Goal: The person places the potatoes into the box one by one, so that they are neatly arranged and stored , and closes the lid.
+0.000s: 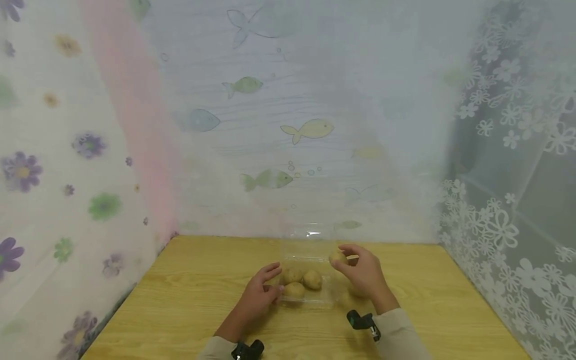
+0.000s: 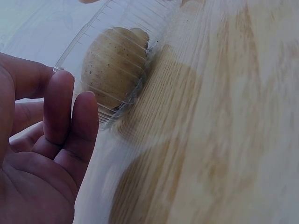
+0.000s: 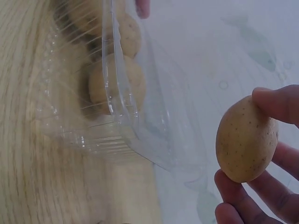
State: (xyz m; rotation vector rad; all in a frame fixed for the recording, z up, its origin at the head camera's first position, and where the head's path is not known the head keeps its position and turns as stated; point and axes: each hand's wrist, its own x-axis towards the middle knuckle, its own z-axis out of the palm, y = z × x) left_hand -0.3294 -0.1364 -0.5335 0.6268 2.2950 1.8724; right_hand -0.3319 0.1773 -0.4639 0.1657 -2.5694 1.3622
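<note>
A clear plastic clamshell container (image 1: 330, 295) stands with its hinged lid (image 1: 310, 245) raised at the back. Several potatoes lie inside, among them one at the right (image 1: 312, 280) and one at the front (image 1: 294, 290). At the container's left side is my left hand (image 1: 258, 292), its fingertips pinching the rim (image 2: 74, 44). Above the container's right back corner, my right hand (image 1: 364, 272) holds another potato (image 3: 245, 140) between thumb and fingers. That potato is oval, light brown and speckled.
More potatoes (image 1: 357, 291) lie on the wood-grain table (image 1: 202, 280) right of the container, partly hidden under my right hand. A fish-print curtain (image 1: 310, 129) hangs along the table's back edge, with flowered sheets (image 1: 103, 206) at the sides.
</note>
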